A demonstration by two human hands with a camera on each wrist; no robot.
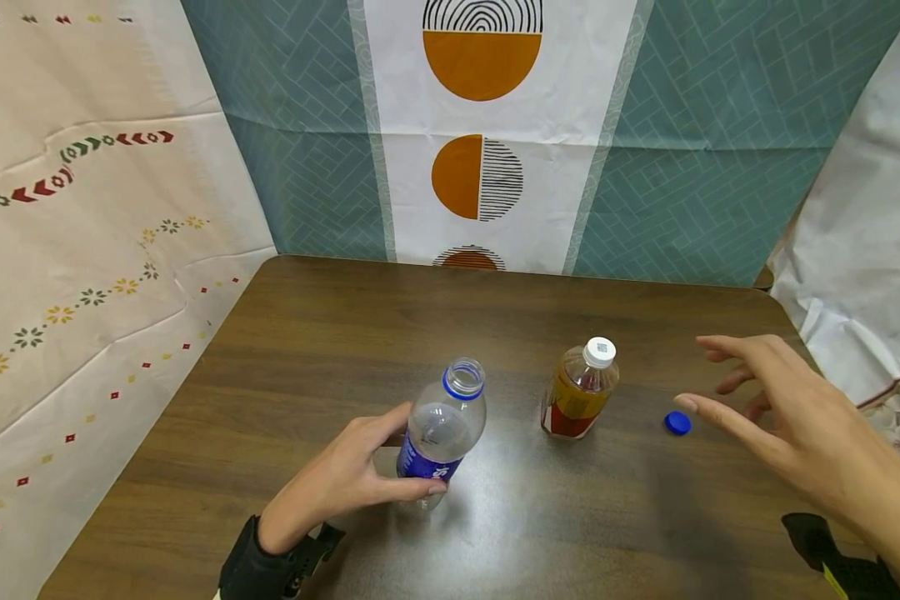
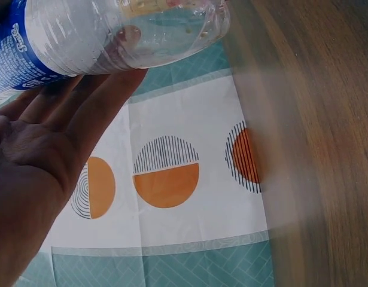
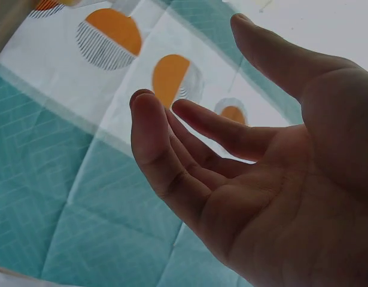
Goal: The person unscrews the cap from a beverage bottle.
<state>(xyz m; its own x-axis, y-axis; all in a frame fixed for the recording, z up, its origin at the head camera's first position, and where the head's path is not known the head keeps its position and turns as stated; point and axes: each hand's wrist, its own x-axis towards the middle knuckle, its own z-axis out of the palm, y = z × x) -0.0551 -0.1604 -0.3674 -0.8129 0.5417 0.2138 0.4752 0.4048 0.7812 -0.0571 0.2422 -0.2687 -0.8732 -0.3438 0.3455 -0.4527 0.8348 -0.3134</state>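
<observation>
My left hand (image 1: 356, 467) grips a clear plastic bottle (image 1: 444, 421) round its blue label, thumb on the near side. The bottle's mouth is uncapped, and the left wrist view shows its ribbed lower part (image 2: 172, 36) tilted above the table. A blue bottle cap (image 1: 677, 423) lies on the table at the right. Just right of that cap hovers my right hand (image 1: 802, 417), fingers loosely bent and holding nothing; the right wrist view shows a bare palm (image 3: 261, 197). Between the hands stands a second bottle (image 1: 581, 390) with a white cap and a yellow and red label.
The brown wooden table (image 1: 330, 333) ends at the back against a teal and white patterned cloth (image 1: 292, 133). A cream embroidered cloth (image 1: 105, 275) borders the left side, and a white cloth (image 1: 862, 217) hangs at the right.
</observation>
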